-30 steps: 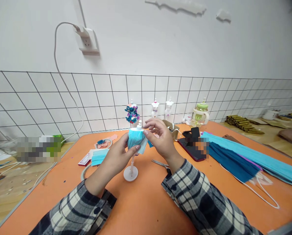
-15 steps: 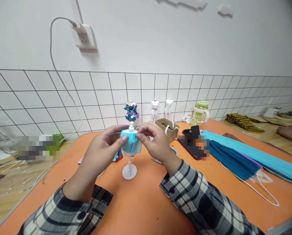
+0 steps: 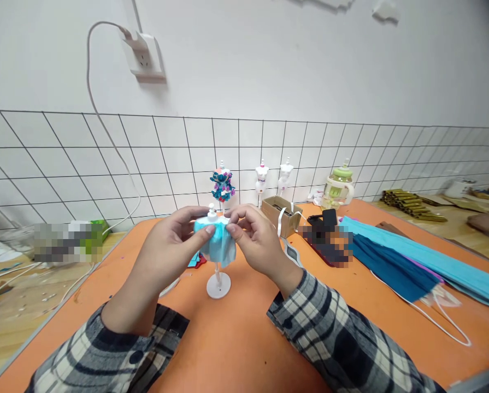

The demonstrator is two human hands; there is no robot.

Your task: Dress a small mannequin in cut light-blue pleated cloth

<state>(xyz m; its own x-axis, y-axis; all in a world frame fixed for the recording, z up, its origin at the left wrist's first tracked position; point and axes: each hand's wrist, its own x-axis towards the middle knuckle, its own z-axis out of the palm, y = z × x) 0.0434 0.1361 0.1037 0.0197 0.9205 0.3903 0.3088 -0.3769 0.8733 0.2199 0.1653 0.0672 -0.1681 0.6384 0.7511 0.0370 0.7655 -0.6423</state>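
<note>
A small white mannequin stand (image 3: 218,285) rests on the orange table (image 3: 236,338), its bust wrapped in light blue fabric (image 3: 218,246). My left hand (image 3: 166,251) pinches the fabric at the bust's left side, thumb and fingers closed. On the right side, my right hand (image 3: 256,243) pinches the same fabric. Only the white neck knob pokes out above my fingers.
At the back by the wire grid stand a flower-decorated mannequin (image 3: 222,185), two bare white mannequins (image 3: 261,177), a cardboard box (image 3: 282,213) and a green-lidded bottle (image 3: 337,188). Blue fabric strips (image 3: 395,267) and a phone (image 3: 326,232) lie to the right. Blue scraps (image 3: 195,261) sit behind my left hand.
My left hand moved up from below the fabric to pinch it at the bust. Both hands and the stand shifted slightly left and closer together.
</note>
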